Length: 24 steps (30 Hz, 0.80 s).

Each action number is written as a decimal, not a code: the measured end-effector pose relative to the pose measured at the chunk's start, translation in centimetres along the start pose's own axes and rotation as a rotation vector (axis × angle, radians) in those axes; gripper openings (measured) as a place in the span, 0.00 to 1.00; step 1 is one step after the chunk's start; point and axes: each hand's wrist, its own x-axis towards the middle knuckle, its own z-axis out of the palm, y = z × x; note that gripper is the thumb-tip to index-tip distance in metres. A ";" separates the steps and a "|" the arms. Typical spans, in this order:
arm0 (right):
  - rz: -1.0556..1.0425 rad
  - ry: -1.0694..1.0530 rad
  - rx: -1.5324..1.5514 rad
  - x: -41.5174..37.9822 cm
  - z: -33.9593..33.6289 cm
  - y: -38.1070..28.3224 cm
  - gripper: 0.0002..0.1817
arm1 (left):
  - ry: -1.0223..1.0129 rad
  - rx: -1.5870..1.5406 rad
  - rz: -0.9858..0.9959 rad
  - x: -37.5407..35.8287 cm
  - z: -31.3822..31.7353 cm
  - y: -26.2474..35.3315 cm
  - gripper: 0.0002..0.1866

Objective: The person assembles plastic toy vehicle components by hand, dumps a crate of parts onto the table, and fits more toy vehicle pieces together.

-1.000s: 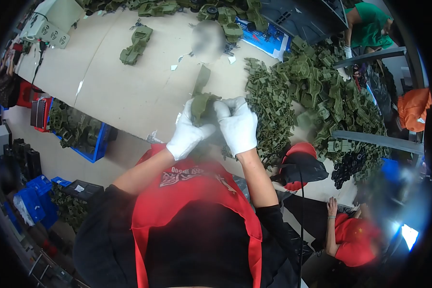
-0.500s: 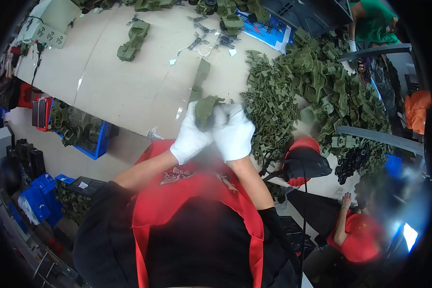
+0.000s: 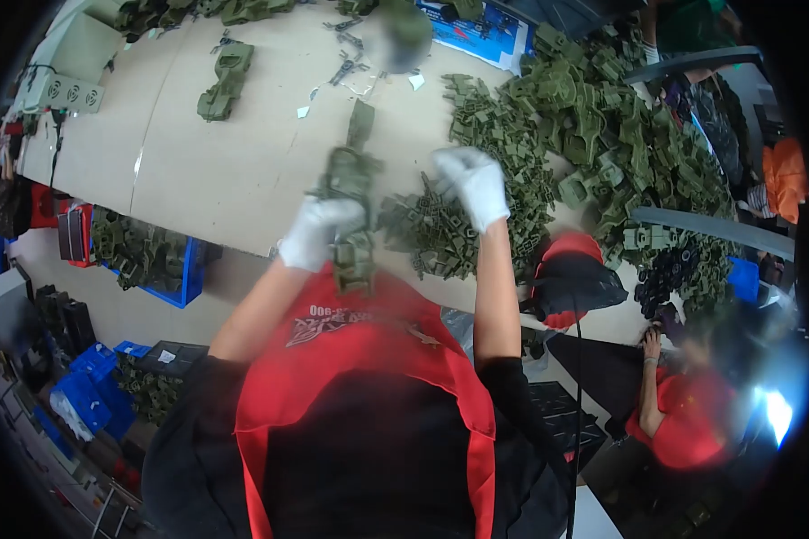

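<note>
Now left hand (image 3: 316,232) fingers pinching green toy chassis (image 3: 351,216); right hand (image 3: 476,184) fingers curled over parts pile (image 3: 512,171).

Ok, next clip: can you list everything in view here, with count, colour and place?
olive-green plastic toy vehicle body: one, held in left hand, over the table edge
heap of small olive-green plastic parts: many, right half of the table
assembled olive-green toy vehicle: one, far left of the table
beige worktable: one, centre
blue plastic bin: one, below the table, left
red-and-black tool: one, near table edge
left hand: white glove, gripping
right hand: white glove, on the heap
</note>
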 end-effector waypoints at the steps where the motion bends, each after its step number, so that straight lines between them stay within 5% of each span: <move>1: 0.003 0.002 -0.002 1.1 -0.5 1.5 0.17 | 0.004 0.031 0.048 -0.4 0.4 0.8 0.26; 3: -0.004 0.029 -0.788 3.3 -0.5 4.4 0.22 | 0.015 -0.030 -0.008 -0.6 -0.3 0.8 0.30; 4: 0.141 0.058 -0.900 4.4 1.2 6.4 0.25 | 0.002 -0.047 -0.020 -1.0 -0.4 0.3 0.31; 7: 0.066 0.160 -1.308 5.3 5.2 10.4 0.22 | -0.056 -0.002 -0.107 -2.7 2.0 -0.2 0.36; 11: 0.060 0.108 -1.275 3.8 4.5 7.2 0.18 | 0.007 -0.060 -0.078 -2.3 0.0 -1.1 0.30; 14: -0.236 0.235 -0.724 2.2 1.8 7.0 0.15 | 0.046 -0.100 0.018 -2.2 0.1 0.7 0.20; 16: -0.152 0.114 -0.446 -0.8 1.0 3.6 0.16 | 0.099 -0.107 0.071 -2.2 0.9 1.3 0.19; 20: -0.296 0.001 -0.837 -4.7 0.7 1.8 0.15 | 0.262 -0.072 0.206 -0.7 1.8 0.1 0.16; 24: -0.075 -0.146 -0.383 -10.5 3.4 -2.7 0.18 | 0.264 -0.050 0.321 -1.1 2.5 -0.4 0.15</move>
